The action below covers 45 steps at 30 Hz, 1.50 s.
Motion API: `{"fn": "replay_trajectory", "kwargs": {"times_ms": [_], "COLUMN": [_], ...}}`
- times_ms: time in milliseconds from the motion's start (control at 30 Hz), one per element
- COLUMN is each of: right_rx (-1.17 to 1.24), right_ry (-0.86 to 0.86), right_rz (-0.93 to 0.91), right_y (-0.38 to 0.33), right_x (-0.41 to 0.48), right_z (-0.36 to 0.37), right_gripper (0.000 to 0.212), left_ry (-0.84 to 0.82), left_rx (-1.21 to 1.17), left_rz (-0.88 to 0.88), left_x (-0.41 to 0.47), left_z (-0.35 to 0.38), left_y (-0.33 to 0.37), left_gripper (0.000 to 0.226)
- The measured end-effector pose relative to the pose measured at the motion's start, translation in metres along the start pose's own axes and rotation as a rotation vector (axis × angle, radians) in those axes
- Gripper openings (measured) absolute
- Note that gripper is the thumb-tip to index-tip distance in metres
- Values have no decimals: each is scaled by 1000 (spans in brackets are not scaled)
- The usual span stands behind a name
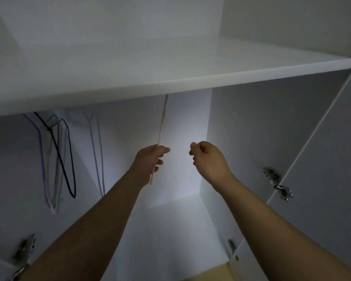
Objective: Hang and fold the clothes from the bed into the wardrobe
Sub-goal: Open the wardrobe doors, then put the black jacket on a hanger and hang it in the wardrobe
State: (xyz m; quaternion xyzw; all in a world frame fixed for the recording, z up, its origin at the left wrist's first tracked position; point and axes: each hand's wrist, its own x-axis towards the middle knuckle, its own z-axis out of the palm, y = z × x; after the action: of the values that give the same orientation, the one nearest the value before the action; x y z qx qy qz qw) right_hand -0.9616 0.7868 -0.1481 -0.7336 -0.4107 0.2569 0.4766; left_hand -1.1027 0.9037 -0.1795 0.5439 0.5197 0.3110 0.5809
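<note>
Right of the grip, the right hand point(208, 159) curls empty; the left hand point(150, 160) pinches a pale hanger point(162, 122) (seen edge-on), likely to unhook it for use.

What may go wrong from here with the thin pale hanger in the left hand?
1. The top of the hanger is hidden behind the shelf, so whether it is hooked cannot be seen; released too early, it may fall.
2. The left hand has its grip on one thin side only, while the right hand holds nothing; the hanger may swing or slip.
</note>
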Motion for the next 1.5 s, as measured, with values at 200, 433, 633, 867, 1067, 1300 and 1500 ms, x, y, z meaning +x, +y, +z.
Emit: {"fn": "replay_trajectory", "kwargs": {"times_ms": [200,433,633,867,1067,1300,1500], "right_rx": [-1,431,1130,1232,1351,1546,1608], "right_ry": [79,220,378,567,841,1232,1519], "right_rz": [36,396,832,954,996,797,708], "right_y": [-3,26,108,168,188,194,212], "right_x": [2,-18,-72,-162,-246,-344,-445], "right_z": [2,4,-4,11,10,-20,-50], "right_gripper": [37,31,19,22,28,19,19], "left_ry": [-32,-295,-592,-935,-1280,-1644,-1865], "left_rx": [285,836,1518,1993,2079,2023,1866], "left_rz": [158,373,494,477,654,854,1023], "left_x": [-13,-18,-10,-43,-103,-207,-321], "left_z": [6,17,33,92,176,245,273], "left_y": [2,-4,8,11,-37,-109,-164], "left_gripper": [75,73,70,52,29,32,33]}}
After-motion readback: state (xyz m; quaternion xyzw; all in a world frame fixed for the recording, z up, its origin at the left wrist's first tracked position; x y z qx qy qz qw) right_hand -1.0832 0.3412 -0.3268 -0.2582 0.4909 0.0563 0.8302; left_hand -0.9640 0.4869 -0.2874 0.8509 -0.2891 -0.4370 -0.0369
